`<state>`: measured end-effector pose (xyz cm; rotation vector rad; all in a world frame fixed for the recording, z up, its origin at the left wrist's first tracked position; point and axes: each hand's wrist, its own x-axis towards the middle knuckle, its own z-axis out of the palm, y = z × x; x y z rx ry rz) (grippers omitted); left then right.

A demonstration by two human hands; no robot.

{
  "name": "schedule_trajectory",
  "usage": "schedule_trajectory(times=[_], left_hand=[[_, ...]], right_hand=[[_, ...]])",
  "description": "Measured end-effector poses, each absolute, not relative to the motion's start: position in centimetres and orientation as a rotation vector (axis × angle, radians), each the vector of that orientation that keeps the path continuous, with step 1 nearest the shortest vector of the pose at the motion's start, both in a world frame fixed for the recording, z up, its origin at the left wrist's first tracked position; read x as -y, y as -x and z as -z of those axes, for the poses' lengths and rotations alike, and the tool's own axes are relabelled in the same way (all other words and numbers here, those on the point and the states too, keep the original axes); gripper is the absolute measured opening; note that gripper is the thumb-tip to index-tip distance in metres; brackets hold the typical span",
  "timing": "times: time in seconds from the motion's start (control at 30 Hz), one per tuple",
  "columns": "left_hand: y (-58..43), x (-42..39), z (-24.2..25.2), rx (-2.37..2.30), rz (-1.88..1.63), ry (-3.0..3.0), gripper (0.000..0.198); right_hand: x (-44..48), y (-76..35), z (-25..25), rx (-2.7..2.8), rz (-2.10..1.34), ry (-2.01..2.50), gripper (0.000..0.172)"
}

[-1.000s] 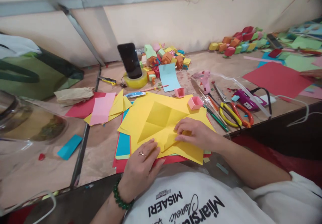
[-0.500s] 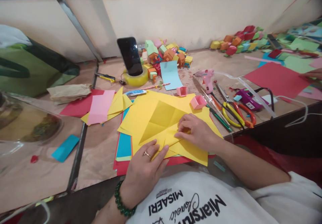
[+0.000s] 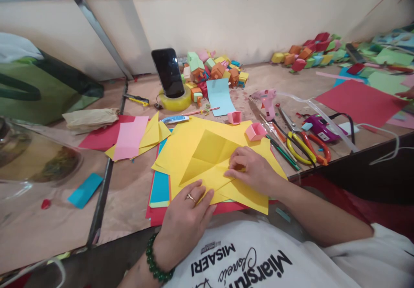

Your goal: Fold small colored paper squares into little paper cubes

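Note:
A creased sheet of yellow paper (image 3: 207, 152), partly folded over along its near side, lies on a stack of coloured sheets topped by more yellow paper (image 3: 176, 143). My left hand (image 3: 186, 212) rests on the near edge of the creased sheet, fingers stretched out and flat. At the sheet's right side, my right hand (image 3: 252, 168) has its thumb and fingers curled together in a pinch on the folded flap. Two small pink paper boxes (image 3: 255, 131) sit at the back right of the stack, close beyond my right hand.
Right of the stack lie scissors (image 3: 299, 143), pliers (image 3: 320, 148) and a pink glue gun (image 3: 267, 100). A phone (image 3: 168, 72) stands in a yellow tape roll before piled paper boxes (image 3: 218, 70). Pink paper (image 3: 131, 139) and a clear container (image 3: 48, 158) are leftward. Another person's hand (image 3: 408, 94) shows far right.
My left fingers have shifted very slightly on the paper's near edge. My right hand keeps its pinch in the same place. The view has moved a little.

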<state>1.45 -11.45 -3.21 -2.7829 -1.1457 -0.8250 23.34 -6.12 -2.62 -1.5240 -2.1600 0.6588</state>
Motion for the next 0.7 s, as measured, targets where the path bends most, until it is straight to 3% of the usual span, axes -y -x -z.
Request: schedule_trajectory(times=[0.3,0.53,0.7], left_hand=[[-1.8,11.3,2.7,1.065,0.738,2.825,0.026],[-2.4,10.5,1.7,1.004,0.746,2.903,0.024],[-2.3,10.5,1.6,1.001,0.743,2.918,0.022]], right_hand=[[6.3,-23.3,2.5,2.266,-0.511,1.506,0.011],[7.0,-22.1,2.1,2.275,-0.366,1.649,0.039],[7.1,-23.8,3.0,2.316,-0.391,1.561,0.033]])
